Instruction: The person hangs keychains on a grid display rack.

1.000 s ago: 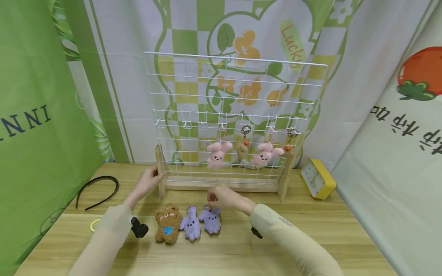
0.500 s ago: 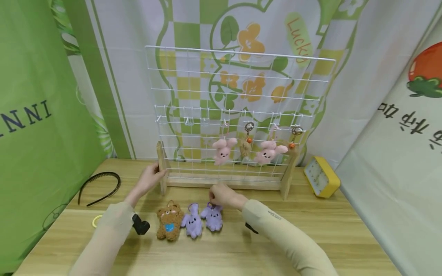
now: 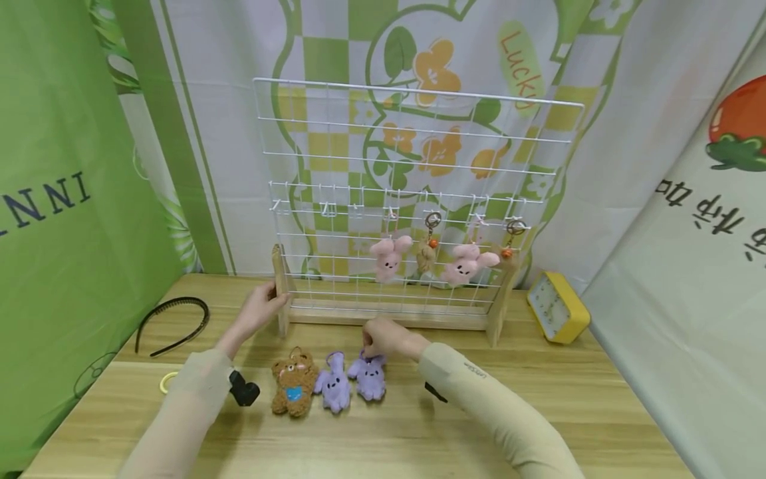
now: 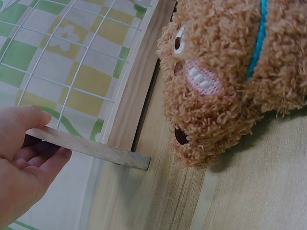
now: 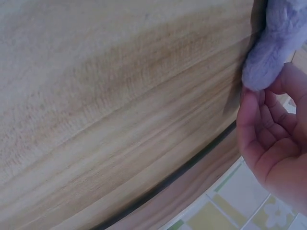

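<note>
My left hand (image 3: 260, 309) grips the wooden side post (image 4: 91, 147) of a white wire grid rack (image 3: 335, 159), thumb on one face and fingers on the other. My right hand (image 3: 389, 338) pinches the top of the right-hand purple plush keychain (image 3: 370, 379), which lies on the table (image 3: 431, 426); in the right wrist view fingertips and thumb meet at the purple fur (image 5: 268, 64). Beside it lie a second purple plush keychain (image 3: 335, 387) and a brown bear keychain (image 3: 294, 386) with a blue patch.
Two pink bunny keychains (image 3: 390, 258) and two darker charms (image 3: 426, 256) hang from rack hooks; several hooks (image 3: 328, 209) on the left are bare. A yellow clock (image 3: 558, 307) stands right, a black headband (image 3: 173, 326) and yellow ring (image 3: 168, 382) lie left.
My right hand has come down onto the top of the right purple plush keychain and its fingers have closed there. The left hand stays on the post. The head view has shifted slightly.
</note>
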Action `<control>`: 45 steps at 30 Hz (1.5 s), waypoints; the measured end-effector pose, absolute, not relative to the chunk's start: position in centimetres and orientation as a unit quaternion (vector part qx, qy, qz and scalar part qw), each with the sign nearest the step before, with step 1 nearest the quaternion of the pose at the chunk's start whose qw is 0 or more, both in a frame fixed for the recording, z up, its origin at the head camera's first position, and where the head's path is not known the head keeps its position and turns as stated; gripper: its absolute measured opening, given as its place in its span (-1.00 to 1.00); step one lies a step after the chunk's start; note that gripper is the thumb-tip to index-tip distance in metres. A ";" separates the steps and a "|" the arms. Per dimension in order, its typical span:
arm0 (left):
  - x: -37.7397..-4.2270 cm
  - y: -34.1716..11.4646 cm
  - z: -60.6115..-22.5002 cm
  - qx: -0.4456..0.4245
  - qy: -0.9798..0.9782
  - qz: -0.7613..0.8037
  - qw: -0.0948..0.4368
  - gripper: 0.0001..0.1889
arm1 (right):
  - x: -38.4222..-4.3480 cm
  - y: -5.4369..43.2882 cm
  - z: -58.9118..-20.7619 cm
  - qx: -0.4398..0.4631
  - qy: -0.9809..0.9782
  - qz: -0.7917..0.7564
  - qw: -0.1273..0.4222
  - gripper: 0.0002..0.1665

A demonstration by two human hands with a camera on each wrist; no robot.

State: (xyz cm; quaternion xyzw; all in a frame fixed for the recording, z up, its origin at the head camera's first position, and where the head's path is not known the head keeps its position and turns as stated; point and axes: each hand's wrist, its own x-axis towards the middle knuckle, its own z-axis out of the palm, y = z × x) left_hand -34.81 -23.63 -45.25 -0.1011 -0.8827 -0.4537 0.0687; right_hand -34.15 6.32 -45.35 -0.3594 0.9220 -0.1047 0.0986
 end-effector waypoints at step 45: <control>-34.8 -23.7 -45.2 -0.103 -0.878 -0.463 0.064 -0.57 | -31.7 8.9 -37.6 -0.413 0.871 -0.230 0.134 -0.96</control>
